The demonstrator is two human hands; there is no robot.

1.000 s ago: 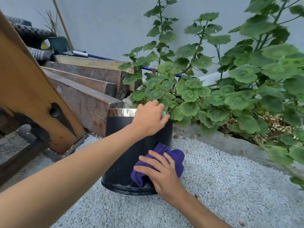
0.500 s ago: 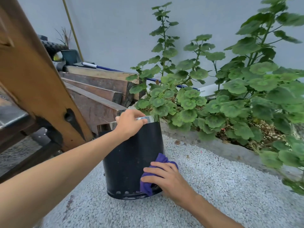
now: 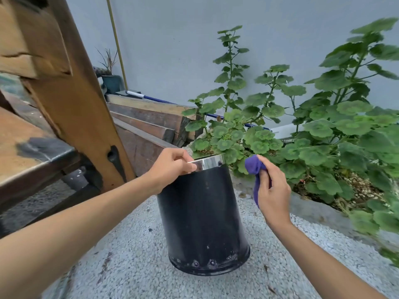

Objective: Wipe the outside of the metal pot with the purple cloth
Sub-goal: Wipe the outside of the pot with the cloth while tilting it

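A tall metal pot [image 3: 203, 216] with a black outside and a shiny silver rim stands tilted on the gravel in the middle of the view. My left hand [image 3: 170, 169] grips its rim at the near left side. The purple cloth [image 3: 254, 169] is bunched in my right hand [image 3: 273, 193], which holds it up beside the pot's upper right edge, just off the wall. Part of the cloth hangs down behind my fingers.
Pale gravel ground [image 3: 133, 260] surrounds the pot. A wooden bench frame [image 3: 71, 100] and stacked planks [image 3: 149, 126] stand close on the left. A raised bed of leafy green plants [image 3: 323, 134] with a concrete edge runs behind and to the right. A grey wall is at the back.
My right hand has lifted the cloth from the pot's lower front wall to beside its upper right rim. The view has moved closer, and the pot now leans.
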